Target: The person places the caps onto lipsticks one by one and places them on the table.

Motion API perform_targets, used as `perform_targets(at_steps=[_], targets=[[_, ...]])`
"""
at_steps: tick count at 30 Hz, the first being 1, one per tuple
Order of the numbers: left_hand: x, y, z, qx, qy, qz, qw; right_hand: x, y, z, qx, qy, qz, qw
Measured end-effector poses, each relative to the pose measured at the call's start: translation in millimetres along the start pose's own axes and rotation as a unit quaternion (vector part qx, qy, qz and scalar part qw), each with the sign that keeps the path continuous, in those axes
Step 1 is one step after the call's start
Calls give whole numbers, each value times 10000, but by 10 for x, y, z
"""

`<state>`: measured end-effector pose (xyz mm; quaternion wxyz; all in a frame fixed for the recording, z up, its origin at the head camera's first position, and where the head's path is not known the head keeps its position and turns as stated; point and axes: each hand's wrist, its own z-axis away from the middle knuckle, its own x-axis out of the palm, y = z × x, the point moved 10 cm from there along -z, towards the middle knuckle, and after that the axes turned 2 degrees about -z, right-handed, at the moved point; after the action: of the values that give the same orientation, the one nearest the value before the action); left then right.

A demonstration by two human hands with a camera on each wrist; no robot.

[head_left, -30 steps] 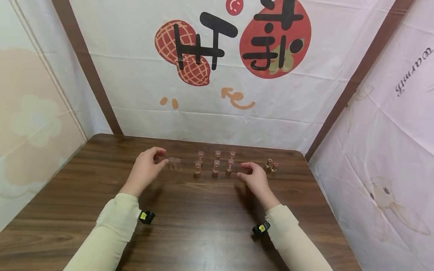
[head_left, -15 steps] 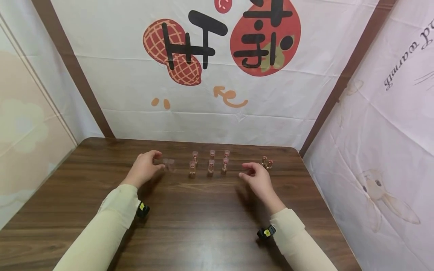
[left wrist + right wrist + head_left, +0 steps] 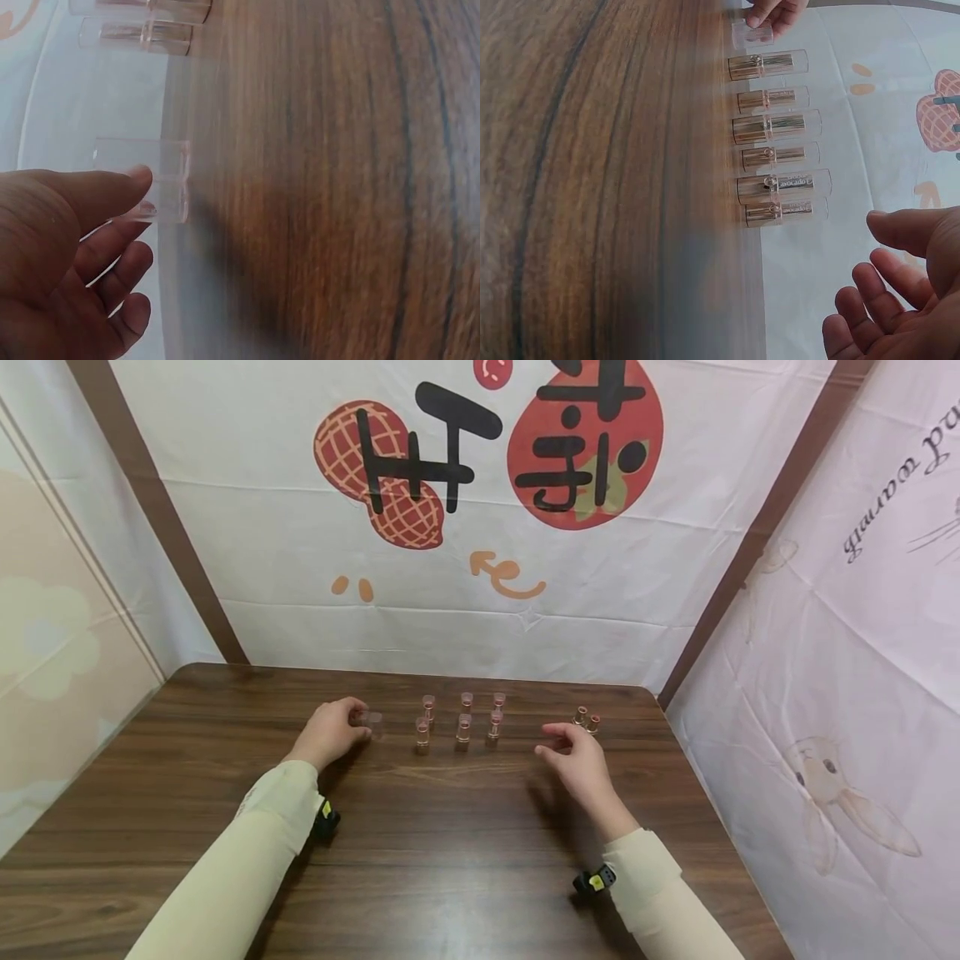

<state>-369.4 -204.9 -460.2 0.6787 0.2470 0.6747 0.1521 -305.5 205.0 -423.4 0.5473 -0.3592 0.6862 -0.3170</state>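
Observation:
At the back left of the table, two clear lipstick caps [image 3: 171, 201] stand side by side. My left hand [image 3: 330, 733] pinches the nearer cap between thumb and index finger, its other fingers loosely bent. To the right stand several gold lipsticks [image 3: 423, 735] in two rows, upright under clear covers. My right hand [image 3: 581, 764] hovers beyond their right end, thumb and fingers apart and holding nothing. Just behind it are two uncovered gold lipstick tubes [image 3: 592, 724], partly hidden by the fingers in the head view.
The brown wooden table [image 3: 450, 843] ends at a white printed cloth [image 3: 285, 543] close behind the lipsticks. Another cloth wall [image 3: 840, 693] runs along the right side.
The head view has shifted slightly. My left hand has moved right, and its thumb and index finger have come round a clear cap. The right hand has drifted slightly right, still holding nothing.

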Motion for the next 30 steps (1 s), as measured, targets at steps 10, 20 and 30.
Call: perform_targets(at_steps=[10,20,30], targets=[[-13,-16,15,-80,170,-57,9998,-21,48,25,38,-57,-126,9999],[-197,-35,160,35,376,-42,9993,-179,87,-16,54,85,2,9999],[-568,259,428,254,582,244,9977,-566,304,-227,201,679,530,9961]])
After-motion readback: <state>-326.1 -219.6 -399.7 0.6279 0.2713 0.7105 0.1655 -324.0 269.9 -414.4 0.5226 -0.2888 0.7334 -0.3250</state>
